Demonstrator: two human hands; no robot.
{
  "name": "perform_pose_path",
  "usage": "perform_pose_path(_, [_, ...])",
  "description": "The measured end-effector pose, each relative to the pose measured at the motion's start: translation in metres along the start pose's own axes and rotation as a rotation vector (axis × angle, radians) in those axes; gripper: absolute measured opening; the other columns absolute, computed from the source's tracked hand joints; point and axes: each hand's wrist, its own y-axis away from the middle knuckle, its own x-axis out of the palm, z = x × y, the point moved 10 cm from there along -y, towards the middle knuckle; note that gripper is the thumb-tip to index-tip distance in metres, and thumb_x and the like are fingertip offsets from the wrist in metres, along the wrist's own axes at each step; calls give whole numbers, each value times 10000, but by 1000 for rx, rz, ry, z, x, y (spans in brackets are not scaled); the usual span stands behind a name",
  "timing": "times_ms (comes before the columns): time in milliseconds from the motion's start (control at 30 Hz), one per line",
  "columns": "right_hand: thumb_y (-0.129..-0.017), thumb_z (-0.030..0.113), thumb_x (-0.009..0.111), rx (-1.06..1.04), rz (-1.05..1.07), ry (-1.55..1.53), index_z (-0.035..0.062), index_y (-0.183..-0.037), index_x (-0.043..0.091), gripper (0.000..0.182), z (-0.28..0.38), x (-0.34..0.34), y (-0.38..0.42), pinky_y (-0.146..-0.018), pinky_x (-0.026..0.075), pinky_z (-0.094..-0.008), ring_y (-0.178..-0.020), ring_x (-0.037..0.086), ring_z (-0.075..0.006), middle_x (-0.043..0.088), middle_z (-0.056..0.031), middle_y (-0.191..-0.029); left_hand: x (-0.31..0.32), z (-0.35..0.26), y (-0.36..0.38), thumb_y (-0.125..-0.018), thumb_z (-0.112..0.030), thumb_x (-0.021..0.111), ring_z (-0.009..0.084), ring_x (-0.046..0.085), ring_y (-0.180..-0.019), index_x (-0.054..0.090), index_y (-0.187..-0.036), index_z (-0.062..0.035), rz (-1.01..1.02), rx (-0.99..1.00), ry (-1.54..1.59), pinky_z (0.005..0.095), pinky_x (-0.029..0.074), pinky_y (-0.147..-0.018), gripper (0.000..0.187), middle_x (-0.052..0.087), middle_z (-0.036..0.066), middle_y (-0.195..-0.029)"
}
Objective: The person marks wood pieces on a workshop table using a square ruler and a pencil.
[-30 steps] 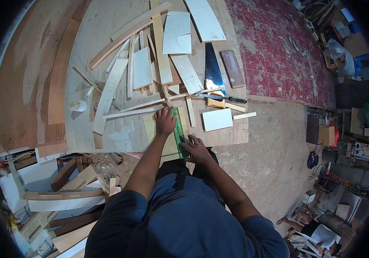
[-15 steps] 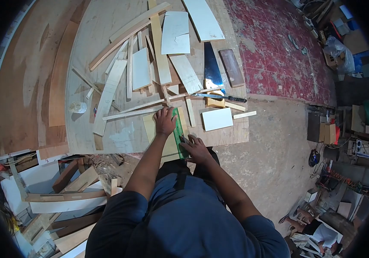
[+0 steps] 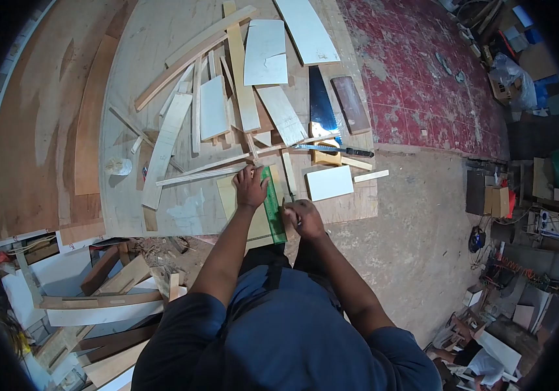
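A green ruler (image 3: 275, 212) lies lengthwise on a pale yellowish board (image 3: 257, 228) at the table's near edge. My left hand (image 3: 251, 188) presses down across the far part of the board, its fingers spread against the ruler's left side. Just right of the ruler, my right hand (image 3: 304, 219) is closed around a slim, dark tool (image 3: 292, 197). Its tip points away from me, and its exact kind is too small to make out. This hand appears raised slightly off the ruler.
Beyond my hands lie wood strips (image 3: 240, 78), white panels (image 3: 266, 52), a handsaw (image 3: 322, 104) and a thin black-handled saw (image 3: 356, 152). A white block (image 3: 329, 183) is at right. Offcuts (image 3: 103, 300) pile up at lower left. Another person (image 3: 481, 362) is at lower right.
My right hand has moved off the ruler to the right and slightly away from me, with the slim tool in it. My left hand and the ruler stay nearly in place.
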Motion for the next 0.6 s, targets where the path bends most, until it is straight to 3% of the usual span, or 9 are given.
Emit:
perform_pose_path(100, [-955, 172, 556, 26, -169, -182, 30, -1097, 650, 222, -3, -19, -18, -847, 491, -431, -926, 643, -354, 685, -178, -978, 3, 3, 0, -885, -342, 645, 327, 448, -1167, 559, -1273, -146, 56, -30, 58, 503, 304, -1008, 443, 488, 118, -1202])
perform_pose_path(233, [-969, 175, 525, 40, -185, -111, 28, -1207, 595, 289, -4, -18, -30, -871, 493, -435, -951, 636, -365, 667, -188, -1035, 5, 4, 0, -883, -333, 650, 324, 447, -1169, 562, -1266, -149, 54, -33, 55, 495, 304, -1008, 434, 489, 114, -1204])
perform_pose_path(467, [-944, 187, 551, 122, -94, -152, 13, -1271, 550, 371, -17, 4, -22, -885, 499, -441, -976, 634, -367, 661, -199, -1083, 7, 8, 0, -886, -362, 637, 287, 453, -1159, 578, -1252, -136, 58, -41, 72, 489, 302, -1018, 434, 499, 80, -1205])
perform_pose_path(600, [-933, 148, 546, -43, -113, -151, 17, -1286, 536, 377, -4, 1, -23, -873, 505, -428, -961, 641, -360, 666, -209, -1060, 7, 8, 0, -886, -362, 638, 288, 452, -1160, 578, -1252, -135, 55, -37, 91, 490, 304, -1017, 434, 501, 81, -1207])
